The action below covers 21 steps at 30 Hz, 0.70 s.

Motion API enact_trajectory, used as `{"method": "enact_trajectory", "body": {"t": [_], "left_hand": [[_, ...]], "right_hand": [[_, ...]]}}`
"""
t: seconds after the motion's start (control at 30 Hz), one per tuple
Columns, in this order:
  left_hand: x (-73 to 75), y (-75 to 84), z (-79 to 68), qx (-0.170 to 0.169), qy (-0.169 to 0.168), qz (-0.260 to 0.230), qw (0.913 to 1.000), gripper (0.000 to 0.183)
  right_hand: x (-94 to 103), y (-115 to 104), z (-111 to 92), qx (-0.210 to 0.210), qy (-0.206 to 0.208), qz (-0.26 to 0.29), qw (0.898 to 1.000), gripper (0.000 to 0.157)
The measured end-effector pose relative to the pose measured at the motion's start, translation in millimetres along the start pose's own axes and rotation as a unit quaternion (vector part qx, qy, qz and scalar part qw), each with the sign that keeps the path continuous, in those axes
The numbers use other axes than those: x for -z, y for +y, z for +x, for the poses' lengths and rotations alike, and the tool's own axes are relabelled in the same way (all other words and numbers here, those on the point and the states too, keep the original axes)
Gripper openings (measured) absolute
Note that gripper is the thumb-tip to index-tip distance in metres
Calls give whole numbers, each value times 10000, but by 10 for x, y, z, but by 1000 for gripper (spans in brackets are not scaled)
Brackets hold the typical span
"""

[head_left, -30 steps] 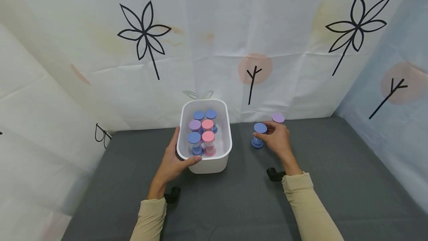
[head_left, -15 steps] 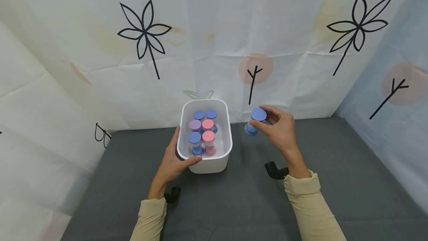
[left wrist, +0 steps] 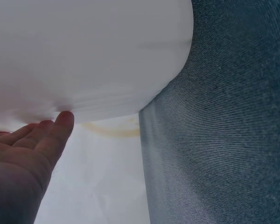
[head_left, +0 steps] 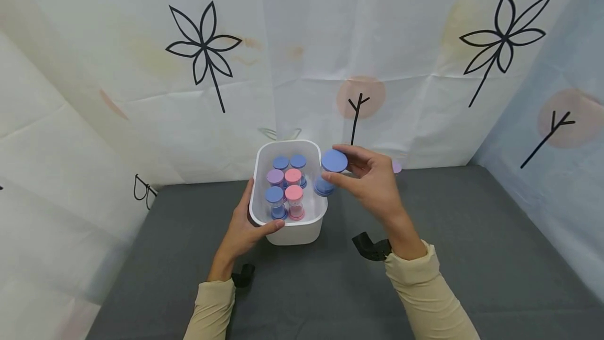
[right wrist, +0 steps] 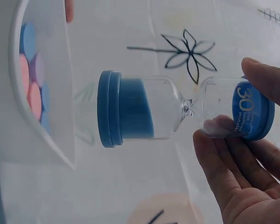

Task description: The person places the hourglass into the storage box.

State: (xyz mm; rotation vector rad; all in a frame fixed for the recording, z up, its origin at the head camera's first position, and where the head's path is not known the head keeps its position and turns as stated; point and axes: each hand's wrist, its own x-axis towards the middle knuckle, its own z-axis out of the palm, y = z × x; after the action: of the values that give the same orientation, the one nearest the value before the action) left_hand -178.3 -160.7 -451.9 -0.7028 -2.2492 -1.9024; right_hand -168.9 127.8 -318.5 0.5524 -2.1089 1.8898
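My right hand (head_left: 375,182) pinches a blue-capped sand timer (head_left: 334,162) by its upper end, holding it up over the bin's right rim. In the right wrist view the timer (right wrist: 137,108) shows blue sand at its lower end and a "30 minutes" label close to the fingers. My left hand (head_left: 241,232) braces the white bin (head_left: 296,235) at its near left corner, thumb along the front rim and straight fingers against the left outer wall. Inside stand several timers: blue ones (head_left: 274,194), pink ones (head_left: 294,193) and a purple one (head_left: 275,177).
A purple-capped timer (head_left: 396,166) shows partly behind my right hand, at the back of the dark grey table (head_left: 472,235). White printed cloth (head_left: 302,67) hangs close behind the bin. A black wrist mount (head_left: 371,248) juts from my right wrist.
My right hand has lifted the blue sand timer off the table and carried it left to the bin's right rim. The left hand and bin have stayed put.
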Motion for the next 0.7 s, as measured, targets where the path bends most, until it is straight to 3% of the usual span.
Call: {"method": "enact_trajectory", "body": {"t": [0.2, 0.4, 0.7], "left_hand": [[-5, -3, -1, -1, -55, -43, 10000, 115], [0, 6, -9, 73, -33, 50, 10000, 114], [3, 23, -22, 163, 16, 175, 9997, 115]], "right_hand": [[-318, 77, 30, -214, -659, 361, 9969, 52], [-597, 310, 85, -417, -1360, 507, 9885, 49], [-869, 560, 121, -761, -1794, 136, 9807, 53]]}}
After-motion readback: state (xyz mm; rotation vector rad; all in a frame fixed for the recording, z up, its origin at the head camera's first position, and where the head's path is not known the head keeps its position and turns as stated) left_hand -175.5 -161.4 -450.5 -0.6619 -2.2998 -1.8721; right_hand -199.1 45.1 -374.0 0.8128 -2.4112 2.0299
